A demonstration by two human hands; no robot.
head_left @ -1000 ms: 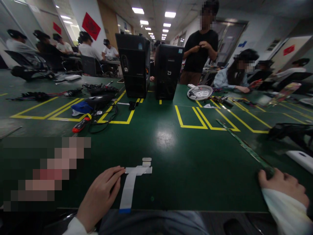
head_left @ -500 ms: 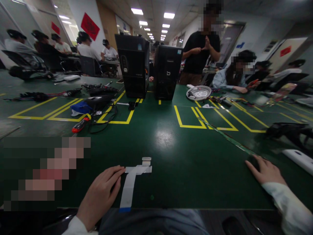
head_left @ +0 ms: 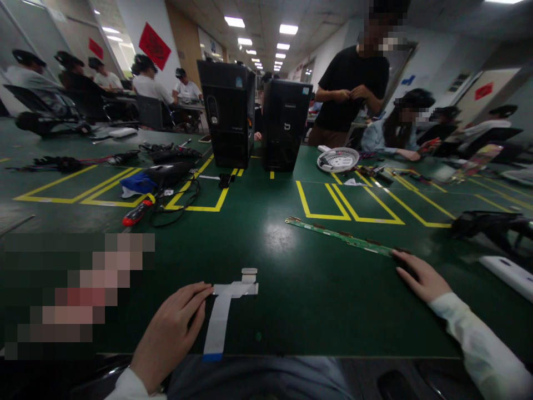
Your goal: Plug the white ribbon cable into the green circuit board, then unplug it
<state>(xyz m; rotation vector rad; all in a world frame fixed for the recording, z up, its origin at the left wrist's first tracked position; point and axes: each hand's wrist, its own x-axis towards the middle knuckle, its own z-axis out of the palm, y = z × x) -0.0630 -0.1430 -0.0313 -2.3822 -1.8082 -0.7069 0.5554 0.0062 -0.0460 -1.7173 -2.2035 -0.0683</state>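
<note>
My left hand [head_left: 170, 330] lies on the green table near its front edge, fingers curled, fingertips on the left end of a white flat ribbon cable [head_left: 220, 314] shaped like a T. My right hand [head_left: 418, 276] rests at the right, fingers closed over the near end of a long thin green circuit strip [head_left: 339, 236]. The strip lies flat, running left and away toward the table's middle.
Two black computer towers [head_left: 227, 111] stand at the table's back centre. A red-handled screwdriver [head_left: 137, 213], black cables and a blue cloth lie at the left. A white basket [head_left: 338, 158] sits behind yellow tape boxes. A white device [head_left: 508, 273] lies far right. People sit and stand behind.
My right hand has moved left and forward, swinging the green strip round so that it now lies across the table's middle. My left hand and the ribbon cable have stayed put.
</note>
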